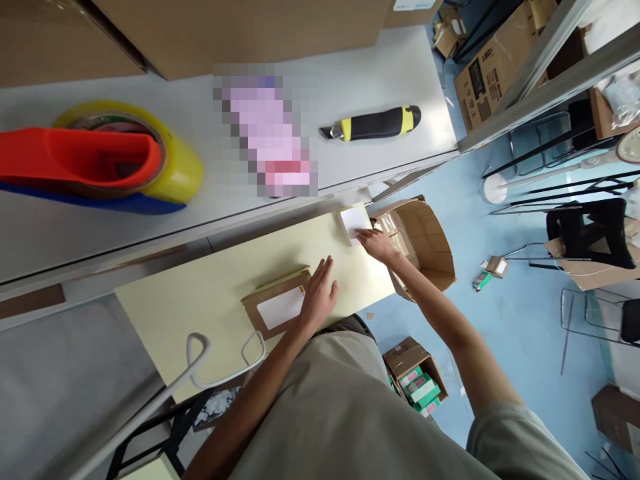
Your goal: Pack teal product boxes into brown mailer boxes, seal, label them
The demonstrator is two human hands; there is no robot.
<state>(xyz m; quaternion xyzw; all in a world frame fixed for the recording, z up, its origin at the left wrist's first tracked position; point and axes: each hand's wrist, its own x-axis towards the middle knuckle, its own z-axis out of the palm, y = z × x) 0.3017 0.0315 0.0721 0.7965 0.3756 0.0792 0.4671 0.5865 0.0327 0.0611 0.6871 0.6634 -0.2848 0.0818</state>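
Note:
My left hand point(319, 297) lies at the right end of a brown cardboard box point(249, 308), with its fingers stretched out and the thumb apart. A blank-looking white label point(280, 308) covers much of the box's top. Farther right on the pale yellow table point(200, 287), my right hand point(379, 247) has its fingertips drawn together on a white square stack of paper point(353, 222). The fingers hide part of the stack, so whether a single sheet is pinched is too small to make out.
Above the table runs a grey shelf point(210, 227) with a tape dispenser point(100, 160), a pixelated pink object point(270, 133) and a utility knife point(377, 125). An open carton point(430, 233) stands beside the table's right end. Another carton point(403, 357) with green boxes sits on the floor.

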